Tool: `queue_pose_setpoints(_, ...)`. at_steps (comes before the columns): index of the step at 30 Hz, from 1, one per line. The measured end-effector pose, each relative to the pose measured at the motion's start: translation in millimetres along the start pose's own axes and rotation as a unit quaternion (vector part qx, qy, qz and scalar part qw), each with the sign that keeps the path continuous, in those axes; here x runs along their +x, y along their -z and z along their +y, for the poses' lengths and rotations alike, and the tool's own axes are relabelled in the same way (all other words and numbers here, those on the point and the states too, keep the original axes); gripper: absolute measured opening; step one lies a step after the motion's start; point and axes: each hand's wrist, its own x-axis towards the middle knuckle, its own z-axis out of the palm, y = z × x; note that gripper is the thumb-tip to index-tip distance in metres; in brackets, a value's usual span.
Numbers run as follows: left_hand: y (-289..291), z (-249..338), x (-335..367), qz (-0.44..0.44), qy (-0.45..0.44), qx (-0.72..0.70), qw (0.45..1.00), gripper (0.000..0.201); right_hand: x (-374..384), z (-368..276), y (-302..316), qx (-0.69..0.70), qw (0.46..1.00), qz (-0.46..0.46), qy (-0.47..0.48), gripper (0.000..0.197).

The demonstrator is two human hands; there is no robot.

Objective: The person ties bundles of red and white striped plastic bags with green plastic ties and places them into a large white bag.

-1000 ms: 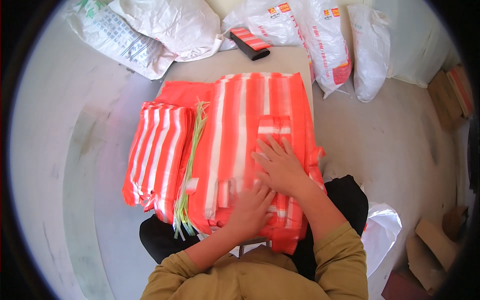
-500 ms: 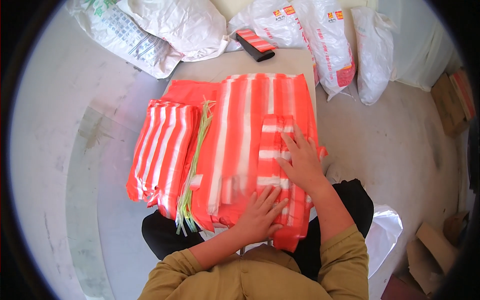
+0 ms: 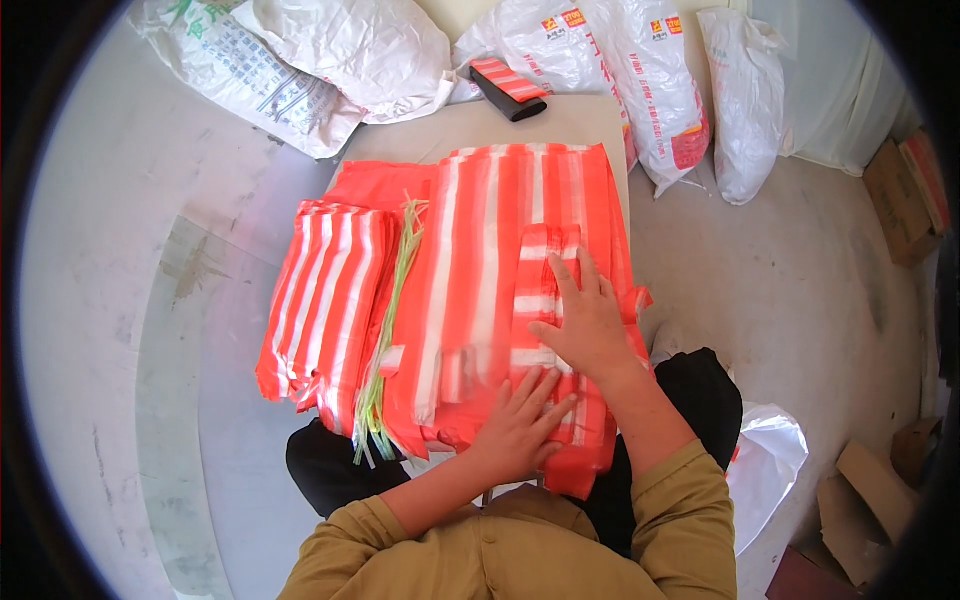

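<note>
A narrow folded red-and-white striped plastic bag (image 3: 534, 282) lies along the right side of a wide stack of striped plastic bags (image 3: 463, 230). My right hand (image 3: 585, 315) rests on the folded bag, its fingers spread and pointing away from me. Lower down, my left hand (image 3: 516, 425) lies flat across the near part of it with the fingers apart. To the left of the wide stack sits a smaller pile of striped bags (image 3: 325, 295). Between the two piles runs a bundle of thin green-yellow ties (image 3: 392, 330).
The piles rest on a pale board (image 3: 400, 141). At its far edge lies a black roll with a striped piece (image 3: 508, 88). Large white sacks (image 3: 345, 50) line the back. An open white bag (image 3: 768, 455) and cardboard boxes (image 3: 855, 500) stand at the right.
My right hand has shifted slightly left over the folded bag, still spread. My left hand has stayed almost in the same place.
</note>
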Motion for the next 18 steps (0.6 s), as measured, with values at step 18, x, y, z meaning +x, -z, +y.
queue_pose_setpoints(18,-0.2,-0.8,-3.5,0.032,-0.019,-0.025,0.999,0.077,1.8,-10.4,-10.7,0.247,0.969,0.024,-0.015,0.092)
